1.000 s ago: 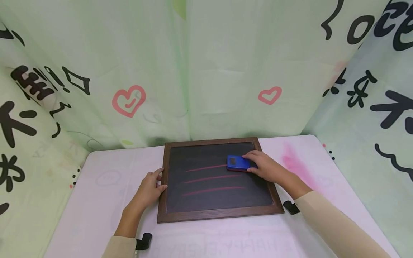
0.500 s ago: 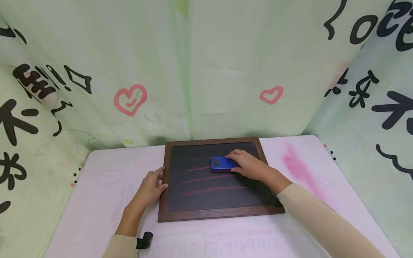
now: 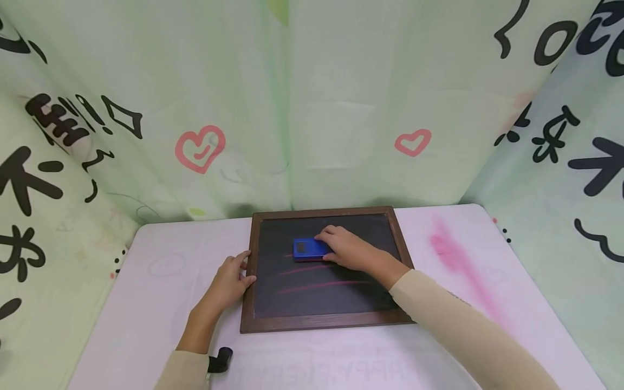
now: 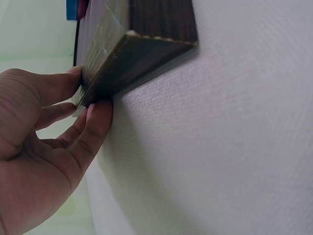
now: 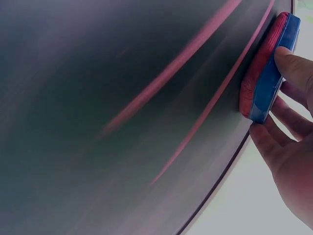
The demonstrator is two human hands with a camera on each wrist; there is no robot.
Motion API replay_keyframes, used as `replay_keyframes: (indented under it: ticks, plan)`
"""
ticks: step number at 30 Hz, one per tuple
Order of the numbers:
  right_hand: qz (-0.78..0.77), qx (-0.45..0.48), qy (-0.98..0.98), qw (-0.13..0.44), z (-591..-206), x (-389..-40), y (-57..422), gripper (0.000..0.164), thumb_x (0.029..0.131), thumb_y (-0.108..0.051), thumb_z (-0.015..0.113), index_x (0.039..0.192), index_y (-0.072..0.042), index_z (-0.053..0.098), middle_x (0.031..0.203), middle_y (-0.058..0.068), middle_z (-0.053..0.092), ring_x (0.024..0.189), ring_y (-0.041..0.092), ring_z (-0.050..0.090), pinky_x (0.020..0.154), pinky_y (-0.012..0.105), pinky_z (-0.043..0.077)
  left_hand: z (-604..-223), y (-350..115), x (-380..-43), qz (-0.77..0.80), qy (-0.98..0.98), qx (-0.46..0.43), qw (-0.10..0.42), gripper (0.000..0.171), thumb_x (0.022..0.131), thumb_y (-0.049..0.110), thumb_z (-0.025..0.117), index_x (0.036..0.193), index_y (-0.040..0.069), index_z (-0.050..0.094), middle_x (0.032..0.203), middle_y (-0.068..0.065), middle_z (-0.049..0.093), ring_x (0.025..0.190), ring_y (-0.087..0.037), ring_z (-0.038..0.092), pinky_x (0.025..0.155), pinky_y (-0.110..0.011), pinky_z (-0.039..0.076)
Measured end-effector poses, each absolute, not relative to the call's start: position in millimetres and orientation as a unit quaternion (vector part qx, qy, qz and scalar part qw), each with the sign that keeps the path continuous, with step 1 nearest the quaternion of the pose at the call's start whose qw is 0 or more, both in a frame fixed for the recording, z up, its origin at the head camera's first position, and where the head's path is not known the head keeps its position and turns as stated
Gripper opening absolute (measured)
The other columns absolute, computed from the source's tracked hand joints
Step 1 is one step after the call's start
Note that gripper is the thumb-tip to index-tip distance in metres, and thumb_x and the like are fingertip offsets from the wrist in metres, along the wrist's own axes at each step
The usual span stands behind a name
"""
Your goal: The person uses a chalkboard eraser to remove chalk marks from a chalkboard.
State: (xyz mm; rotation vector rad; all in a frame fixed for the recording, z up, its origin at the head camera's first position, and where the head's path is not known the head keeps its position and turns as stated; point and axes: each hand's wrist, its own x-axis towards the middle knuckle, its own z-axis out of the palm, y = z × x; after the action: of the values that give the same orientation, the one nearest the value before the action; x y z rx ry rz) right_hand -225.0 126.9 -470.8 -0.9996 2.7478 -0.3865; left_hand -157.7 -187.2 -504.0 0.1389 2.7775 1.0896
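Note:
A small chalkboard [image 3: 312,303] in a brown wooden frame lies on the table, with red chalk lines [image 3: 324,286] across its dark surface. My right hand [image 3: 348,249] grips the right end of a blue chalkboard eraser [image 3: 303,248], thumb on the near side. In the right wrist view the red felt [image 5: 261,68] under the eraser [image 5: 275,73] faces the board beside two chalk lines. At the frame's left edge, my left hand [image 3: 227,281] holds the wood between thumb and fingers; the left wrist view shows its fingertips [image 4: 101,117] low at the frame's side, near the tabletop.
The white table [image 3: 195,244] has a pink smear [image 3: 458,254] right of the board. Patterned pale green curtains [image 3: 341,108] hang behind and along both sides. A black strap piece [image 3: 221,360] sticks out by the left wrist.
My right hand has slid the eraser leftward along the top chalk line; where it passed, the line is gone and only a short left end shows. The left hand keeps its place on the frame.

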Motion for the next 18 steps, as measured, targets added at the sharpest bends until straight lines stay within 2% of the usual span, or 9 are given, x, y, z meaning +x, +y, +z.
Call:
replay_keyframes:
  ticks: [8, 18]
  plan:
    - [-0.129, -0.344, 0.924, 0.102, -473, -228, 85, 0.052, 0.099, -0.025, 0.07, 0.145, -0.004, 0.056, 0.142, 0.017, 0.057, 0.128, 0.034, 0.056, 0.107, 0.045, 0.048, -502, -187, -158, 0.362, 0.928, 0.049, 0.073, 0.064, 0.09, 0.0, 0.074, 0.147, -0.009, 0.046, 0.112, -0.025, 0.061, 0.083, -0.022, 0.059, 0.073, -0.036, 0.051]
    - [-0.108, -0.352, 0.926, 0.08, -472, -222, 46, 0.053, 0.1, -0.027, 0.07, 0.145, -0.004, 0.057, 0.14, 0.016, 0.059, 0.125, 0.031, 0.058, 0.107, 0.04, 0.049, -501, -187, -157, 0.362, 0.928, 0.047, 0.078, 0.064, 0.091, 0.0, 0.074, 0.148, -0.008, 0.046, 0.113, -0.025, 0.061, 0.083, -0.021, 0.059, 0.073, -0.036, 0.051]
